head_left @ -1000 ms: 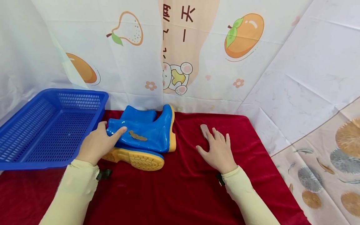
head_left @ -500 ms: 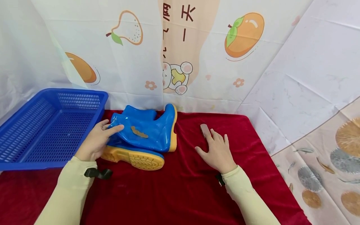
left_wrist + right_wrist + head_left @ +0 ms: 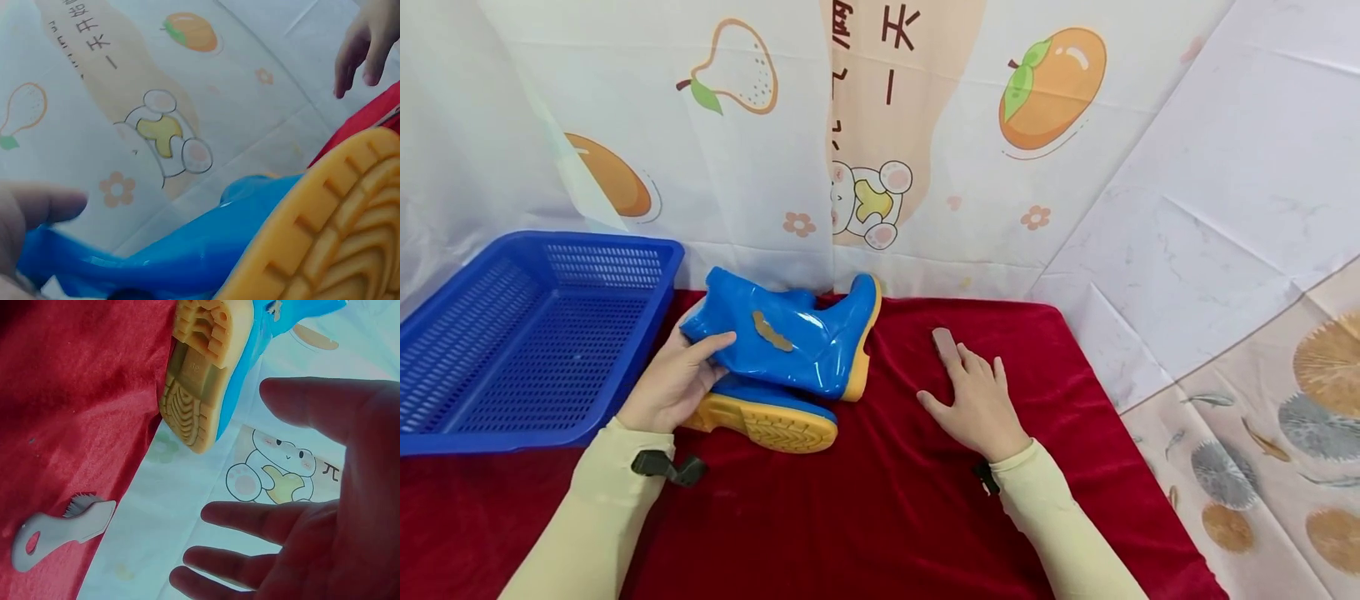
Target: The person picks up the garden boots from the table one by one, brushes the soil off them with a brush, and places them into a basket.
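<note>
My left hand (image 3: 672,379) grips the upper shaft of a blue rain boot (image 3: 797,358), thumb on the near side and the other fingers mostly hidden behind it. A brown smear (image 3: 772,331) marks this boot's shaft, which tilts up at the opening end. In front lies a second boot on its side, its yellow sole (image 3: 350,225) facing the left wrist camera. My right hand (image 3: 977,404) hovers with fingers spread beside a small grey scrubbing brush (image 3: 943,340). The brush (image 3: 65,532) shows a holed handle and short bristles in the right wrist view, apart from the fingers.
A blue plastic basket (image 3: 662,287) with slotted walls stands left of the boots. Red cloth (image 3: 880,517) covers the table. A white printed curtain (image 3: 940,258) hangs right behind the table's back edge.
My left hand has closed on the boot's shaft and raised its opening end up and back, so the boot now covers more of what lies behind. The right hand has barely moved.
</note>
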`<state>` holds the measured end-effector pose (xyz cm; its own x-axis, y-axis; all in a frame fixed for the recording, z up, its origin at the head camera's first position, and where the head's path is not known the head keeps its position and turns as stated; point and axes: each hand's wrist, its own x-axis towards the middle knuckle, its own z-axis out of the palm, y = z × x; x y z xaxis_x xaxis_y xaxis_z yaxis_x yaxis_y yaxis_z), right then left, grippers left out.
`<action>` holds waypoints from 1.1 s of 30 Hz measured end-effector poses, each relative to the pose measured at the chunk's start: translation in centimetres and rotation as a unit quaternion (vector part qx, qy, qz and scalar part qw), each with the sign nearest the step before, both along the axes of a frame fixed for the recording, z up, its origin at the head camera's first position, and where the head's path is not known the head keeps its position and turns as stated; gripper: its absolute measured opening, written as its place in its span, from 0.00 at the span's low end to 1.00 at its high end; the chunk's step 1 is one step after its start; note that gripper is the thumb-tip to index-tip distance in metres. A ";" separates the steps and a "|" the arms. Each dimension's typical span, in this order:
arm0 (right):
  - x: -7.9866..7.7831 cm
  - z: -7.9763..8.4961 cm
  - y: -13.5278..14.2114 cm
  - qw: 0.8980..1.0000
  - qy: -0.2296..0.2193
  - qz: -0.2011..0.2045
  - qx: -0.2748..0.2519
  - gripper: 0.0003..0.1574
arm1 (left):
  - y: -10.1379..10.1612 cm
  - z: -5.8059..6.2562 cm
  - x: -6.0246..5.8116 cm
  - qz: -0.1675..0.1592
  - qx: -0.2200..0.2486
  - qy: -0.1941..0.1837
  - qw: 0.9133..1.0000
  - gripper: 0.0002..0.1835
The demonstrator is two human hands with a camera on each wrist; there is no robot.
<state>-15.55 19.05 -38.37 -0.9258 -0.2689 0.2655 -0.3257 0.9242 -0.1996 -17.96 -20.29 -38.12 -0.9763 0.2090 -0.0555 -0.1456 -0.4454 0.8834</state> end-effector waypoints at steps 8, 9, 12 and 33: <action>-0.5 0.0 0.5 1.000 -0.019 -0.023 -0.003 0.46 | 0.4 -0.2 0.5 0.026 0.117 -0.058 0.991 0.38; -0.7 -0.1 0.6 0.999 -0.021 -0.029 0.000 0.44 | 0.4 -0.2 0.5 0.025 0.123 -0.062 0.990 0.37; -1.2 -0.3 1.1 0.998 -0.026 -0.048 0.016 0.41 | 0.7 0.0 0.7 0.014 0.113 -0.048 0.992 0.36; -3.7 -3.4 4.4 0.988 -0.128 -0.091 0.009 0.15 | 4.9 1.3 2.3 -0.015 -0.282 0.084 0.956 0.45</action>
